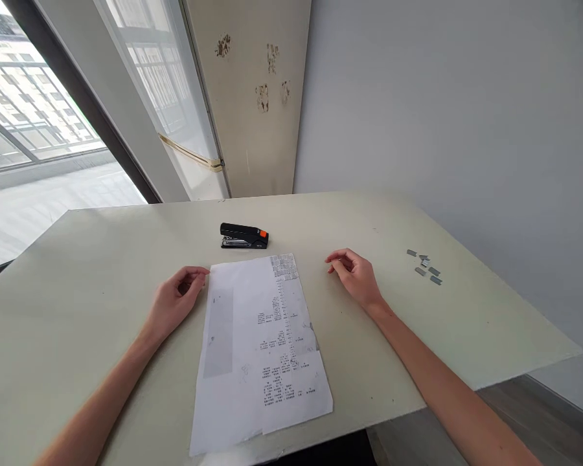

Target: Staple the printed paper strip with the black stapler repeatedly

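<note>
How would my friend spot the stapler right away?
On the big pale table, find the printed white paper. Just beyond its far edge sits the stapler. It's black with a bright orange patch, unlike the small, flat grey pieces off to the right.

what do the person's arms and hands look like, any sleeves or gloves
The left arm and right arm are bare as far as they show, with no sleeves in view. The left hand and right hand are ungloved; no ring, watch or bracelet shows.
</note>
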`<state>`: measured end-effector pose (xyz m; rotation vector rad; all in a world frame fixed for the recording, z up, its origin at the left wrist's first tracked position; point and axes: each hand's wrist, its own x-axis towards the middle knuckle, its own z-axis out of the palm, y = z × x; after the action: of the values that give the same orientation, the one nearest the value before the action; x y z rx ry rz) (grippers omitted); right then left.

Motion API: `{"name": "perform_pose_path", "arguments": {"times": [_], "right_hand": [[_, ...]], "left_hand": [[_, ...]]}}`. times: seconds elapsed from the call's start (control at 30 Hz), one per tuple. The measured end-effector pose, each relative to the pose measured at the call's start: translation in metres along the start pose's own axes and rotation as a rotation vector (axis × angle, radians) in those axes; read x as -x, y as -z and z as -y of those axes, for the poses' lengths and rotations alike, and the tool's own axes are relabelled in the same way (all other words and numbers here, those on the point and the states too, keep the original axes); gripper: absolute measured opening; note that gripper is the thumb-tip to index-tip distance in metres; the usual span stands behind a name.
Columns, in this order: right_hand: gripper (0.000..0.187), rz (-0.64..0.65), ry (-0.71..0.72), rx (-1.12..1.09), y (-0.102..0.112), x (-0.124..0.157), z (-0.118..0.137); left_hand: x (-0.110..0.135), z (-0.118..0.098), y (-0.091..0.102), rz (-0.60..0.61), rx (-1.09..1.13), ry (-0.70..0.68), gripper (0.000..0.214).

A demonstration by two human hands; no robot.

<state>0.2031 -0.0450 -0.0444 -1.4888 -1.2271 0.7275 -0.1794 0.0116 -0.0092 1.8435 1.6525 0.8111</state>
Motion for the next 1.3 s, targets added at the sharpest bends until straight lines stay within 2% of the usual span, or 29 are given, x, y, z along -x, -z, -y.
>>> {"name": "perform_pose_path", "arguments": {"times": [0.2,0.43,0.63,0.83,1.03,1.2,1.3], "right_hand": [[0.017,0.059,0.013,0.02,0.005,0.005,-0.001],[0.016,0.139,0.016,0.06,0.019,0.029,0.006],[0.017,0.14,0.034,0.065,0.023,0.039,0.006],[0.016,0.132,0.056,0.073,0.021,0.038,0.008],[0.017,0.14,0.051,0.093,0.021,0.039,0.007],[0.019,0.16,0.045,0.141,0.016,0.034,0.01],[0.02,0.193,0.083,0.163,0.003,0.022,0.022]], "left_hand": [[-0.003,0.001,0.0,-0.01,-0.033,-0.001,0.041],[-0.009,0.003,0.003,0.003,-0.083,0.054,0.044],[-0.009,0.001,0.005,0.017,-0.12,0.064,0.042],[-0.009,-0.001,0.005,0.009,-0.153,0.003,0.04],[-0.007,-0.002,0.005,0.061,-0.192,0.017,0.041],[-0.003,-0.004,0.001,0.094,-0.202,-0.117,0.042],[-0.001,-0.001,-0.002,0.109,-0.222,-0.197,0.042]]}}
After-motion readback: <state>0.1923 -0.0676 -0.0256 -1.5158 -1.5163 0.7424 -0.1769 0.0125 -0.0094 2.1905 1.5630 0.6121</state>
